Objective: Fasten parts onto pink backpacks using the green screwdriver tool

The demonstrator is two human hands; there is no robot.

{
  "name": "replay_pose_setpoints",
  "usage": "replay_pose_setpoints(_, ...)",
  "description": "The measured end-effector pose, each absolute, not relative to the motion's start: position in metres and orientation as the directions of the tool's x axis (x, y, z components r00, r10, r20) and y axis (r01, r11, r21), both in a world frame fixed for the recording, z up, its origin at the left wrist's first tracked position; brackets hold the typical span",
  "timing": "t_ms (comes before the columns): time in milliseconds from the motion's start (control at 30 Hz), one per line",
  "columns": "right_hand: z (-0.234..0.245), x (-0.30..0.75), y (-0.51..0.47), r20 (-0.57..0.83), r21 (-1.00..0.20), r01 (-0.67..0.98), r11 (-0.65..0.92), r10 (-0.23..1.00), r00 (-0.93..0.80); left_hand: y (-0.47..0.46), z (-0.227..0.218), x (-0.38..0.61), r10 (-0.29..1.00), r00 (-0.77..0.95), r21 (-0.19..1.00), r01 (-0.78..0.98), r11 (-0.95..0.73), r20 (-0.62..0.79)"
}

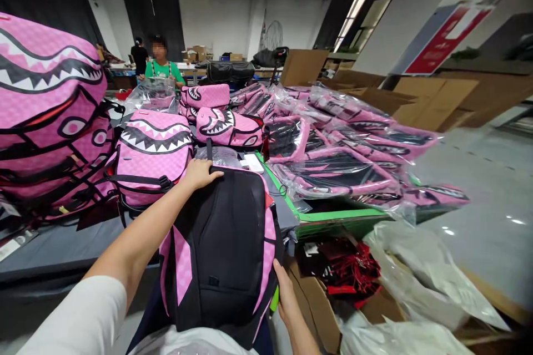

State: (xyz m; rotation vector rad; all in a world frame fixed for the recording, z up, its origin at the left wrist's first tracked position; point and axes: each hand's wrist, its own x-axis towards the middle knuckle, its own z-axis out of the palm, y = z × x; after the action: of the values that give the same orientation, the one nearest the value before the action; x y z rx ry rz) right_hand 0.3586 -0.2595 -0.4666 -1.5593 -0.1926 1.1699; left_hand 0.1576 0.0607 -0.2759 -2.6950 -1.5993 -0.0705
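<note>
Upright in front of my body stands a backpack (229, 227), its black padded back facing me and pink panels showing along both sides. My left hand (202, 173) grips its top edge beside the black top handle, thumb pointing right. Low on the right side, my right hand (285, 291) holds the bag's edge, with some fingers hidden behind it. A bit of bright green (275, 299) shows by that hand; what it is I cannot tell. Just beyond my left forearm sits another pink backpack (154, 150) with a shark-mouth print.
Stacked pink backpacks (50, 116) rise at the left. Plastic-wrapped bags (341, 169) pile up on the right of the table. Below stands an open carton (314, 299) with red-stringed tags, beside white plastic sacks (433, 272). A person in green (164, 69) is across the table.
</note>
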Motion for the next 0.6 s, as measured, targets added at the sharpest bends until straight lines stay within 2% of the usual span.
replay_pose_setpoints(100,-0.466,0.354,-0.265,-0.601,-0.786,-0.490,-0.377,0.652,0.462,0.047,-0.268,0.151,0.883,0.465,0.016,0.884,-0.467,0.062)
replay_pose_setpoints(200,-0.450,0.348,-0.265,-0.550,-0.822,-0.440,-0.363,0.708,0.443,0.015,-0.247,0.122,0.902,0.405,-0.030,0.914,-0.405,0.152)
replay_pose_setpoints(333,-0.419,0.329,-0.247,-0.356,-0.927,-0.248,-0.282,0.871,0.338,-0.030,-0.217,0.042,0.911,0.281,-0.158,0.957,-0.243,0.301)
replay_pose_setpoints(433,-0.398,0.304,-0.223,-0.193,-0.980,-0.084,-0.178,0.951,0.242,-0.057,-0.207,-0.024,0.921,0.155,-0.177,0.980,-0.097,0.358)
replay_pose_setpoints(500,-0.387,0.286,-0.207,-0.139,-0.990,0.010,-0.143,0.974,0.181,-0.071,-0.208,-0.050,0.902,0.096,-0.187,0.982,-0.017,0.422)
replay_pose_setpoints(533,-0.383,0.277,-0.200,-0.131,-0.988,0.055,-0.142,0.978,0.162,-0.076,-0.210,-0.056,0.879,0.109,-0.194,0.981,-0.020,0.464)
replay_pose_setpoints(600,-0.375,0.265,-0.191,-0.143,-0.977,0.137,-0.164,0.978,0.150,-0.084,-0.218,-0.050,0.812,0.249,-0.217,0.964,-0.155,0.528)
